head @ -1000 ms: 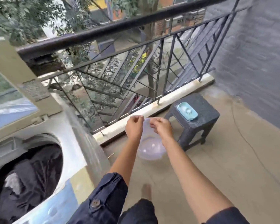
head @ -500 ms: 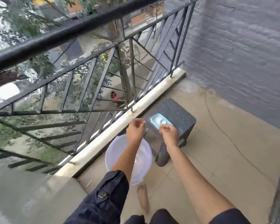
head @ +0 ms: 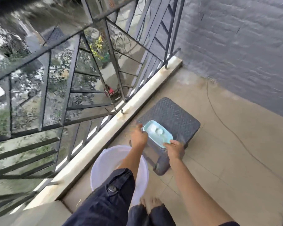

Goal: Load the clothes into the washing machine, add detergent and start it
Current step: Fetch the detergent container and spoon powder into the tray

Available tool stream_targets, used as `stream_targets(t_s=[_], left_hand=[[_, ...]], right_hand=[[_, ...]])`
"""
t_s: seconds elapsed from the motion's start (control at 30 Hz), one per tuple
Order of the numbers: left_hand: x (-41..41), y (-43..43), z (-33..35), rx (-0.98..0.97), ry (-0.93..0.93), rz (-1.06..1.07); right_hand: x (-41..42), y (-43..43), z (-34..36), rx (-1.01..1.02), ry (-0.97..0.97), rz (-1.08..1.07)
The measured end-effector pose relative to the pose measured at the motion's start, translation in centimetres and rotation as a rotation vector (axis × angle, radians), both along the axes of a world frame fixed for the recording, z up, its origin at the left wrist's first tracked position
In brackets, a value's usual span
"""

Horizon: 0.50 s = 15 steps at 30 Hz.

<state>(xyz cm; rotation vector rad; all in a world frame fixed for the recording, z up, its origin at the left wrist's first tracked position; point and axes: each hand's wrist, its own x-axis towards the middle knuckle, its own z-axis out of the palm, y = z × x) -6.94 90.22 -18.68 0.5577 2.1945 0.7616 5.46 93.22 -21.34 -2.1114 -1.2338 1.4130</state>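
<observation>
2 hands have dropped from mid-air above the basin (head: 101, 163) to the dish (head: 153, 128) on the stool (head: 175, 115), lower centre. Right hand (head: 174, 150) pinches its near end. Left hand (head: 138, 137), blurred, meets its left rim, grip not discernible. White lump (head: 158, 131) inside is presumably detergent. Washer has left the frame, so detergent pick-up is judged under way. Basin lies under the left arm, railing (head: 69, 88) beyond. Nothing obstructs lifting.

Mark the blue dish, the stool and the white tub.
blue dish (head: 162, 130): head view, far rim.
stool (head: 176, 115): head view, bare woven top.
white tub (head: 104, 162): head view, bare inner wall, left side.
</observation>
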Motion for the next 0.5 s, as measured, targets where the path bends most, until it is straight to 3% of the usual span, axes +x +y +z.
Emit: stream_targets(t_s=[0.3, 0.5], left_hand=[[-2.8, 4.6, -9.1, -0.163, -0.086, -0.053], [-2.8, 5.9, -10.1, -0.153, -0.105, -0.115]], right_hand=[[-0.5, 2.8, -6.3, -0.14, 0.004, -0.074], [-0.9, 3.8, -8.2, -0.153, 0.022, -0.107]])
